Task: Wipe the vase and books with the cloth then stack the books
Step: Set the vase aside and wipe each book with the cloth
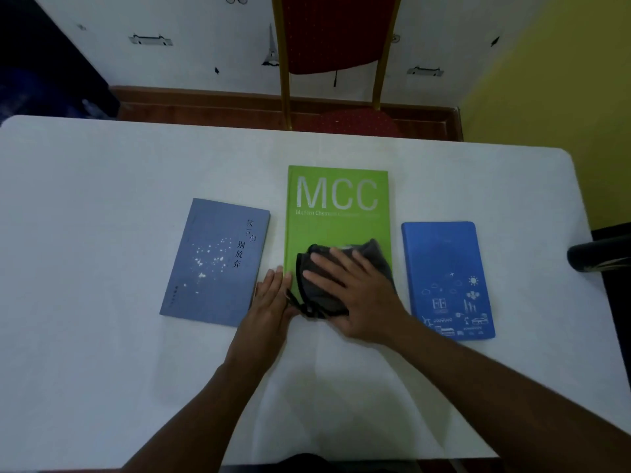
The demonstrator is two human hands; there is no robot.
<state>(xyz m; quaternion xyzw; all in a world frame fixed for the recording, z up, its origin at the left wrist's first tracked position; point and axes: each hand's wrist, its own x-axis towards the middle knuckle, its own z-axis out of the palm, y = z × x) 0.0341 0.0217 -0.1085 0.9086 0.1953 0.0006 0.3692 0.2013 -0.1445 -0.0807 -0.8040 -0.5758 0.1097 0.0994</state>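
Observation:
Three books lie flat on the white table (102, 199). A grey-blue book (211, 254) with Chinese characters is on the left, a green book (336, 216) marked "MCC" in the middle, and a bright blue book (444, 261) with white drawings on the right. A dark grey cloth (317, 288) rests on the lower part of the green book. My right hand (355, 295) presses flat on the cloth, fingers spread. My left hand (269, 302) lies flat against the green book's lower left edge, between it and the grey-blue book. No vase is in view.
A red chair with a gold frame (336, 46) stands behind the table's far edge. A dark object (597, 257) pokes in at the right edge of the table. The wall behind is white with black drawings, and yellow at the right.

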